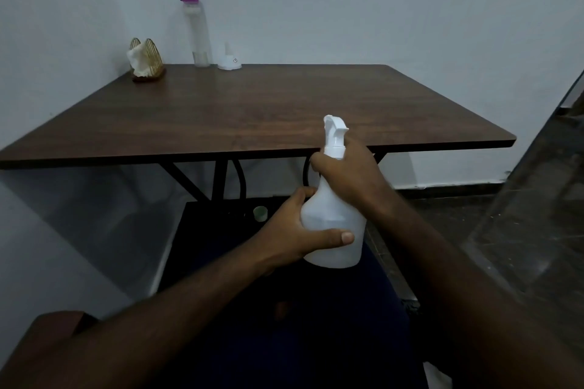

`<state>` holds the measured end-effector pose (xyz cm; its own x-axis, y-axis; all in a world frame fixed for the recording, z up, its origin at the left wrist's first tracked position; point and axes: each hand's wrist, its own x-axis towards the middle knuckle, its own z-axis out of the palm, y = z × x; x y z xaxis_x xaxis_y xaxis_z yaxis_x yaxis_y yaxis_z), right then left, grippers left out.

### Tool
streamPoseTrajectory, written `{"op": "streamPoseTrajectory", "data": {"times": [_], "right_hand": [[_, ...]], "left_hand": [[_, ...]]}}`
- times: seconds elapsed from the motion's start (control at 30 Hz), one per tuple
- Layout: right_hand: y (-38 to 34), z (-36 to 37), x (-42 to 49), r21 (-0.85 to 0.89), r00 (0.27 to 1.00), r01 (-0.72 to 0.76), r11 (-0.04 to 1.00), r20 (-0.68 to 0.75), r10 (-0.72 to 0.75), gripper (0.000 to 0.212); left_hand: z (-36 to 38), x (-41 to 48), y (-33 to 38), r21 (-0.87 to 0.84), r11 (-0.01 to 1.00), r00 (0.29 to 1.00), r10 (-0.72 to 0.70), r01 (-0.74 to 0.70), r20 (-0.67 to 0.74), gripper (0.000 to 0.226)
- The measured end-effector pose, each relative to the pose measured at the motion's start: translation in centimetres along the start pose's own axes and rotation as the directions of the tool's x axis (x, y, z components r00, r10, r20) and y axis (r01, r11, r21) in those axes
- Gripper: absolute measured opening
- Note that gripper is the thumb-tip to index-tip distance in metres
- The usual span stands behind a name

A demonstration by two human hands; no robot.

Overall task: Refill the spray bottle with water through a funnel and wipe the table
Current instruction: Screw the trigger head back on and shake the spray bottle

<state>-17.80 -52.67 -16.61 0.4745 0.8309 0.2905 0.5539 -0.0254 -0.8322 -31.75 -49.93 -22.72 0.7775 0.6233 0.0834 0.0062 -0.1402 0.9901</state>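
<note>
I hold a white spray bottle [331, 218] upright in front of me, below the near edge of the brown wooden table [252, 107]. My left hand [294, 230] grips its round body, thumb across the front. My right hand [350, 170] is curled round the neck just under the white trigger head. At the table's far edge stand a tall clear water bottle [197, 31] with a purple cap and, right beside it, a white funnel [229, 58] resting mouth down. A gold napkin holder [147, 60] with white tissues sits at the far left corner.
A pale wall runs close behind the table. Black metal legs [218, 177] stand under the tabletop. A small green cap [260, 213] lies on the dark floor below. A glass panel [537, 199] slants along the right side.
</note>
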Motion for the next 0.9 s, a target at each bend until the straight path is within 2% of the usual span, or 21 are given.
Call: {"op": "streamPoseTrajectory", "data": {"times": [0.13, 0.27, 0.47, 0.57, 0.8, 0.9], "right_hand": [[0.3, -0.4, -0.4, -0.088, 1.0, 0.02, 0.996, 0.018, -0.018, 0.024], [0.2, -1.2, 0.0, -0.028, 1.0, -0.01, 1.0, 0.0, 0.01, 0.023], [0.5, -0.6, -0.1, -0.019, 0.999, -0.026, 0.999, -0.033, 0.025, 0.02], [0.6, -0.5, -0.1, 0.015, 0.998, -0.007, 1.0, -0.067, 0.008, 0.02], [0.7, -1.1, 0.2, 0.085, 0.995, -0.018, 0.996, -0.097, 0.026, 0.02], [0.8, -0.6, 0.1, 0.096, 0.998, -0.037, 0.995, -0.054, 0.042, 0.016]], "left_hand": [[1.0, 0.3, 0.4, 0.075, 0.997, 0.999, -0.009, 0.005, 0.047, 0.073], [1.0, 1.1, 1.2, 0.107, 0.994, 0.998, -0.041, 0.035, 0.052, 0.079], [0.7, 0.8, 0.9, 0.144, 0.989, 0.998, -0.044, 0.038, 0.038, 0.077], [0.6, 0.9, 0.8, 0.159, 0.986, 0.999, -0.038, 0.04, -0.014, 0.081], [0.3, 0.7, 1.1, 0.074, 0.996, 0.998, -0.041, 0.044, -0.049, 0.072], [0.2, 0.3, 0.9, 0.049, 0.998, 0.998, -0.037, 0.04, -0.046, 0.072]]}}
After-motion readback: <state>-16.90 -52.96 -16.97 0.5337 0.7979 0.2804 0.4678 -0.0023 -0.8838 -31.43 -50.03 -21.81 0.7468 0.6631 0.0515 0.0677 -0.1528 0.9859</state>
